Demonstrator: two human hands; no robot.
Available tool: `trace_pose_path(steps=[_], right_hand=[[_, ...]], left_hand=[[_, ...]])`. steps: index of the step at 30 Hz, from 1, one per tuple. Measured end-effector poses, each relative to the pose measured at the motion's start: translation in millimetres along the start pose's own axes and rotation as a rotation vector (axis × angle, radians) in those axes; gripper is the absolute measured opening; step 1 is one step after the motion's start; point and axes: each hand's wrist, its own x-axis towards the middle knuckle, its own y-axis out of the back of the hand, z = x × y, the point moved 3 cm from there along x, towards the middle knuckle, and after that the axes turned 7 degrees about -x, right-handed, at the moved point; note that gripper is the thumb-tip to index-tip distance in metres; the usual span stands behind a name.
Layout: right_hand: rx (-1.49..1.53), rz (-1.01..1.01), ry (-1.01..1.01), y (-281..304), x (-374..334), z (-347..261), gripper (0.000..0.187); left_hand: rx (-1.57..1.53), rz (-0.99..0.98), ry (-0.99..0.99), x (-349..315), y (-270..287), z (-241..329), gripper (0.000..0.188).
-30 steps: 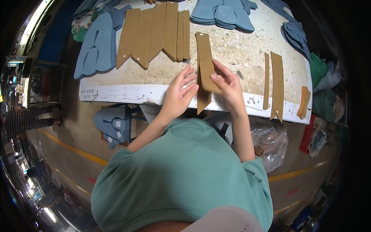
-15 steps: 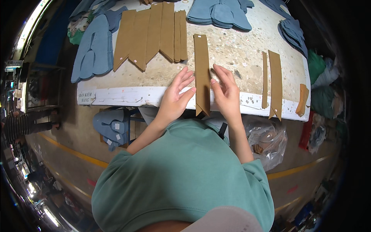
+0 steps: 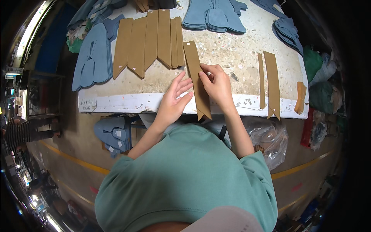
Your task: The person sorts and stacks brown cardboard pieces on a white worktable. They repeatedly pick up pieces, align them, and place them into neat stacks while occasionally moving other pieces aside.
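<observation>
Pinching the right edge of a brown strip [image 3: 199,88], the fingers of the right hand [image 3: 218,85] grasp it between thumb and fingertips. The left hand [image 3: 174,98] is released, its fingers spread just beside the opposite edge; whether they touch is hard to tell. Between both hands, the strip lies on the worktop [image 3: 232,63], pointed end toward the body. Farther off, to the left, stands a row of brown pieces [image 3: 150,42], with blue stack [image 3: 214,19] beyond.
</observation>
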Motion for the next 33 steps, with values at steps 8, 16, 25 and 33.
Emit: trace_pose_path(steps=[8, 16, 25, 33], right_hand=[[-0.244, -0.054, -0.039, 8.0, -22.3, -9.5, 0.047], [0.056, 0.123, 0.043, 5.8, -28.8, -1.6, 0.056], [-0.118, -0.037, 0.203, 45.1, -13.9, 8.2, 0.036], [-0.144, 0.1, 0.175, 169.8, -11.1, 58.5, 0.035]], left_hand=[[-0.117, 0.002, 0.055, -3.9, 1.5, 0.5, 0.065], [-0.108, -0.016, 0.029, -7.8, -11.1, -0.4, 0.061], [0.321, 0.009, -0.266, -3.4, -30.4, -2.6, 0.044], [0.787, -0.139, -0.649, 6.0, -70.7, -19.8, 0.019]])
